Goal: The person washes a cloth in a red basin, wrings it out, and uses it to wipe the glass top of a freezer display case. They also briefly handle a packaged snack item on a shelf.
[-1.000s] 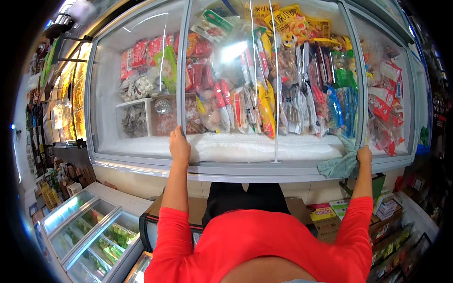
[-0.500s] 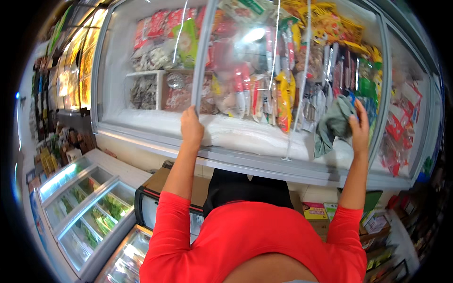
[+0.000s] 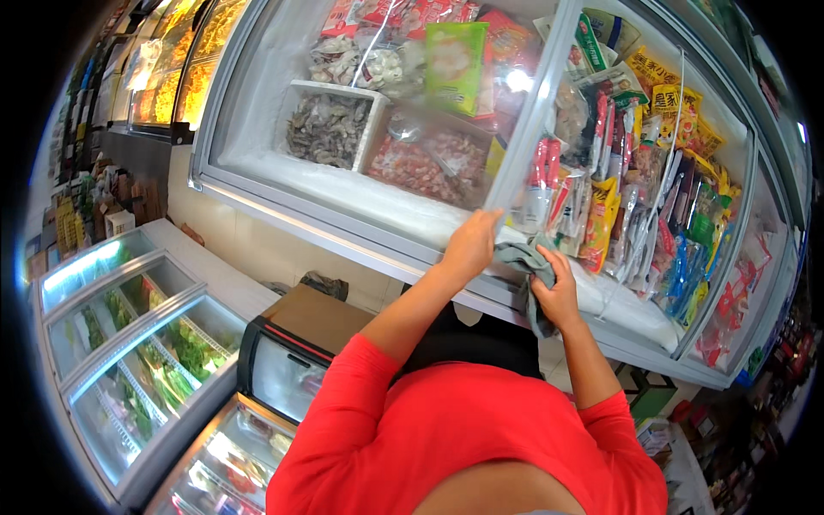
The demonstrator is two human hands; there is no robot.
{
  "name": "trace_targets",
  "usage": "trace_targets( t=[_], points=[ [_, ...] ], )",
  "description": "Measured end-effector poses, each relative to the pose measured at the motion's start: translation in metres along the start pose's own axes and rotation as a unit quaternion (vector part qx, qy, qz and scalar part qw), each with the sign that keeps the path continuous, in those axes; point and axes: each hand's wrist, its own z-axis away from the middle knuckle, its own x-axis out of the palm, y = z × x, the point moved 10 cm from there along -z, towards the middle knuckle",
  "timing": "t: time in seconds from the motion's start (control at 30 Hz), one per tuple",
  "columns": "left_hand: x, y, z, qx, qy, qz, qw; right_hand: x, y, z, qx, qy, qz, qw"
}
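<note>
A chest freezer with sliding glass lids stretches across the view before me. My left hand is closed on the lower end of the lid's grey frame bar, at the freezer's front rim. Just to its right, my right hand grips a bunched grey-green cloth, part of which hangs over the front rim. Left of the bar, under glass, lie a light-green packet, a white divided box of grey frozen pieces and bagged pink meat. Several slim packets and a yellow packet lie right of the bar.
Lower left stands a glass-topped display case with green vegetables. Nearer me are a black-edged case with a brown top and another glass-topped case. Frost lines the freezer's front inner wall. Lit yellow cabinets stand far left.
The lid bar has moved right over the freezer's contents with my left hand on it. My right hand has brought the cloth left and nearer, from inside the freezer to the front rim.
</note>
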Motion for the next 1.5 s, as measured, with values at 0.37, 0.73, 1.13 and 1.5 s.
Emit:
trace_targets(
  t=[0.37, 0.73, 1.13, 1.5],
  points=[
    [-0.269, -0.166, 0.06, -0.023, 0.155, -0.252, 0.955, 0.142, -0.131, -0.065, -0.109, 0.04, 0.416, 0.902],
    [-0.293, -0.219, 0.064, -0.066, 0.22, -0.288, 0.93, 0.321, -0.245, -0.169, -0.279, -0.038, 0.313, 0.907],
    [-0.295, -0.215, 0.061, -0.072, 0.216, -0.284, 0.931, 0.217, -0.31, -0.427, -0.265, 0.188, 0.437, 0.839],
    [-0.295, -0.224, 0.057, -0.079, 0.172, -0.264, 0.946, 0.121, -0.174, -0.261, -0.096, 0.254, 0.434, 0.859]
  ],
)
